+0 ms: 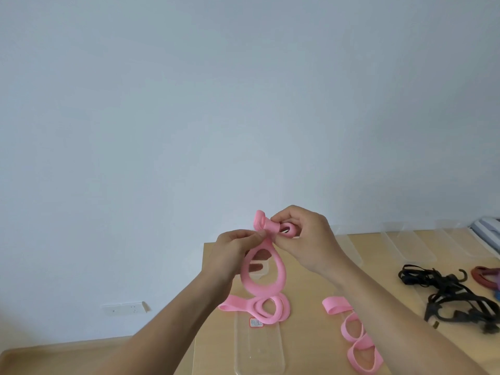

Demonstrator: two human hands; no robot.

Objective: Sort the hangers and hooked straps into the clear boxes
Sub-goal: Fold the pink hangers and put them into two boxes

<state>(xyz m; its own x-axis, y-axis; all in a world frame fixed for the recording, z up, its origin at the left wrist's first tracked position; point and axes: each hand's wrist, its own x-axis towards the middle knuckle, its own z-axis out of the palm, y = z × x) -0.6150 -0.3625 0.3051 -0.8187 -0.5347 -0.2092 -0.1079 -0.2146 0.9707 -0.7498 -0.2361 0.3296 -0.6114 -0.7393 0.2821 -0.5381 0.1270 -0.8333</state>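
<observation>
Both hands are raised together, pinching 1 pink strap — the left hand closed on its neck, the right hand closed on its folded top. Its loops trail down into a clear box below the hands — black straps lie well right.

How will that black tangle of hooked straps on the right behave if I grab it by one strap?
The black strap tangle looks limp and knotted on the table, so it would probably lift as one drooping clump. Its hooks, like the one sticking up, may snag neighbouring straps. It seems light, much like the pink strap sagging in loops from both hands.
</observation>
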